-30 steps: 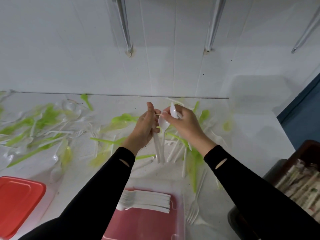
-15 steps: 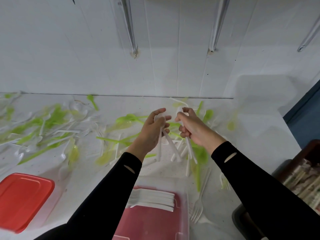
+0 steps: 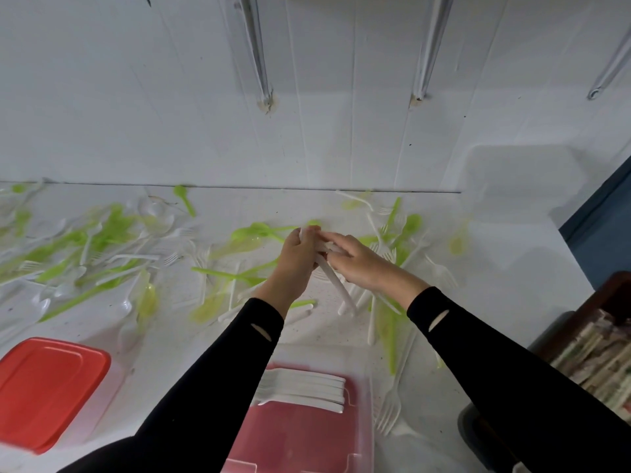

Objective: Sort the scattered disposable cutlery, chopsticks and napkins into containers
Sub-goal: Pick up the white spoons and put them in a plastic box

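Table (image 3: 495, 254): white, far edge at the wall, littered left to right w/ green + white cutlery (image 3: 102, 233). Tub (image 3: 367, 421) near centre, white forks (image 3: 304, 390) stacked flat at its far end. Red lid (image 3: 47, 387) near left. Both hands mid-table, above the scatter. Left hand (image 3: 295, 261) clenched round the top of a bundle (image 3: 336, 288) of white handles, which fan down-right. Right hand (image 3: 358, 261) lies on the bundle's top, fingers fairly straight; can't tell if the thumb pinches. Risks, my read: handles are splayed, not squared, so one could slip out en route to the tub. Heads are hidden, so the wrong type may land on the forks.
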`<state>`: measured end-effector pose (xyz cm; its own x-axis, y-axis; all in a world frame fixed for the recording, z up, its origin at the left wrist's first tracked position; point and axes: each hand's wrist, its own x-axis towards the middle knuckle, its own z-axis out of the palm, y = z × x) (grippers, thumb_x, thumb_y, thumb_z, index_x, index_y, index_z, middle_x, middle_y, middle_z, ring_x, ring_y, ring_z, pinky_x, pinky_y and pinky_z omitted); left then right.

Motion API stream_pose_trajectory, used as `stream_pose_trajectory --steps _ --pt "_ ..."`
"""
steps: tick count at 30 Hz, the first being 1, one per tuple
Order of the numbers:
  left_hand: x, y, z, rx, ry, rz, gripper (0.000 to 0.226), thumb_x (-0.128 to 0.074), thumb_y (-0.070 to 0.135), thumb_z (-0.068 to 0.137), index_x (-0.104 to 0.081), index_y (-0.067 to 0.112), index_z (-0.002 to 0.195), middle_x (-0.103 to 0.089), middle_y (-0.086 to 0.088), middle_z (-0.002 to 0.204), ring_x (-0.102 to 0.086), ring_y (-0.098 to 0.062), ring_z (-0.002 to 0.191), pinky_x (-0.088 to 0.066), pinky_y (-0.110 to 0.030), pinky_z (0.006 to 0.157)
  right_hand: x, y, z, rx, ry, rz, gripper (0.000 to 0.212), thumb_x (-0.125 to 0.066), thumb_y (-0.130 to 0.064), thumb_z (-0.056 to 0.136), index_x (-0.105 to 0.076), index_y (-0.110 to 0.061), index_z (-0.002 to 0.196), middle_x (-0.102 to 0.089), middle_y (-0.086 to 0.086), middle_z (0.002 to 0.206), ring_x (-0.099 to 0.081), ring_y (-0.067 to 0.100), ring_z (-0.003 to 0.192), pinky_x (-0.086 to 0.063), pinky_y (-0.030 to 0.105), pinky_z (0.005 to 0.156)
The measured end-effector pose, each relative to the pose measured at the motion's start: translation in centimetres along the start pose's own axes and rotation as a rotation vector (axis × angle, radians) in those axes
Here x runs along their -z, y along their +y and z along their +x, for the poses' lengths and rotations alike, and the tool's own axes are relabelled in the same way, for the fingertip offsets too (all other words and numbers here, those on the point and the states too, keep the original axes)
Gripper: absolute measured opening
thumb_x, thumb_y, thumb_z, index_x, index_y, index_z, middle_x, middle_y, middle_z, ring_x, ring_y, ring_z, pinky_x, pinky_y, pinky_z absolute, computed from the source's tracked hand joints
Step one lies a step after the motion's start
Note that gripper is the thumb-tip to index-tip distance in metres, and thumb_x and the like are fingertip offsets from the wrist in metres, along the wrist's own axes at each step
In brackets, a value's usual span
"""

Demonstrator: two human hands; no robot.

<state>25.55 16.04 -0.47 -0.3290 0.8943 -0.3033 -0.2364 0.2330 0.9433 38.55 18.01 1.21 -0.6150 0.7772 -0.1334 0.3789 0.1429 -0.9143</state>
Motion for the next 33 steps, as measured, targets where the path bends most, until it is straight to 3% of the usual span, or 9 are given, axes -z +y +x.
stream_pose_trajectory --steps 4,6,10,14,20,24,28,30,33 --pt "0.2 0.2 0.3 -0.078 0.115 -0.018 0.021 -0.033 0.019 0.105 -0.051 0.012 0.115 -0.053 -0.006 0.087 -0.057 -0.015 0.071 -0.053 -0.026 0.063 0.7 0.3 0.4 -0.051 0.193 0.06 0.019 -0.033 -0.01 0.103 -0.035 -0.013 0.121 -0.059 -0.002 0.109 -0.06 0.016 0.068 -0.056 0.032 0.063" --pt "0.0 0.3 0.2 -0.087 0.079 -0.03 0.021 -0.036 0.025 0.106 -0.051 0.012 0.112 -0.047 -0.005 0.086 -0.055 -0.017 0.073 -0.055 -0.028 0.062 0.9 0.8 0.7 -0.093 0.287 0.174 0.01 -0.037 -0.01 0.103 -0.039 -0.011 0.112 -0.061 0.002 0.114 -0.068 0.018 0.076 -0.06 0.033 0.069" --pt "-0.4 0.2 -0.1 -0.036 -0.008 0.021 0.03 -0.04 0.038 0.104 -0.051 0.011 0.095 -0.046 -0.004 0.088 -0.051 -0.016 0.068 -0.053 -0.025 0.058 1.5 1.5 0.9 -0.084 0.355 0.337 0.016 -0.058 -0.013 0.096 -0.068 -0.007 0.107 -0.063 0.0 0.096 -0.066 0.013 0.082 -0.06 0.029 0.074" --pt "-0.3 0.2 -0.3 -0.077 -0.133 0.064 0.036 -0.051 0.047 0.096 -0.053 0.012 0.096 -0.057 -0.001 0.086 -0.056 -0.013 0.071 -0.051 -0.024 0.061 1.6 0.8 0.5 -0.194 0.289 0.56 0.025 -0.073 -0.01 0.086 -0.064 -0.009 0.109 -0.071 0.008 0.088 -0.069 0.014 0.069 -0.057 0.023 0.061" --pt "-0.3 -0.2 -0.3 -0.105 -0.134 0.198 0.021 -0.044 0.025 0.104 -0.06 0.012 0.098 -0.065 -0.005 0.079 -0.063 -0.021 0.077 -0.052 -0.032 0.072 0.4 1.1 0.5 -0.107 0.384 0.263 0.028 -0.076 -0.031 0.085 -0.059 -0.009 0.083 -0.068 0.003 0.069 -0.062 0.013 0.055 -0.049 0.025 0.049" --pt "0.0 0.0 -0.1 -0.081 -0.008 0.127 0.022 -0.039 0.02 0.105 -0.057 0.008 0.108 -0.067 -0.013 0.097 -0.067 -0.023 0.083 -0.055 -0.037 0.08 -0.4 1.1 0.4 -0.027 0.286 -0.017 0.021 -0.059 -0.034 0.096 -0.069 -0.018 0.104 -0.066 -0.009 0.102 -0.067 0.015 0.084 -0.059 0.03 0.07" --pt "0.1 0.4 0.0 -0.089 0.107 0.007 0.021 -0.037 0.026 0.105 -0.054 0.014 0.11 -0.061 -0.009 0.095 -0.062 -0.018 0.07 -0.051 -0.032 0.067 -0.6 0.6 -0.1 0.004 0.071 -0.08 0.036 -0.059 -0.028 0.095 -0.058 -0.028 0.132 -0.059 -0.012 0.129 -0.055 0.002 0.116 -0.041 0.01 0.083" --pt "0.0 0.6 0.0 -0.085 0.107 -0.021 0.022 -0.04 0.034 0.104 -0.055 0.018 0.106 -0.053 -0.008 0.097 -0.06 -0.019 0.074 -0.053 -0.038 0.073 -0.9 0.7 -0.4 -0.011 -0.077 -0.015 0.047 -0.059 -0.023 0.095 -0.046 -0.036 0.138 -0.052 -0.016 0.135 -0.048 0.002 0.122 -0.047 0.019 0.085" --pt "-0.1 1.0 -0.1 -0.014 0.082 -0.113 0.034 -0.044 0.046 0.101 -0.053 0.013 0.107 -0.048 -0.004 0.098 -0.061 -0.02 0.085 -0.053 -0.042 0.086 -1.1 1.0 -0.4 -0.021 -0.142 0.04 0.057 -0.061 -0.017 0.094 -0.039 -0.041 0.141 -0.055 -0.007 0.124 -0.057 0.011 0.111 -0.06 0.032 0.073"
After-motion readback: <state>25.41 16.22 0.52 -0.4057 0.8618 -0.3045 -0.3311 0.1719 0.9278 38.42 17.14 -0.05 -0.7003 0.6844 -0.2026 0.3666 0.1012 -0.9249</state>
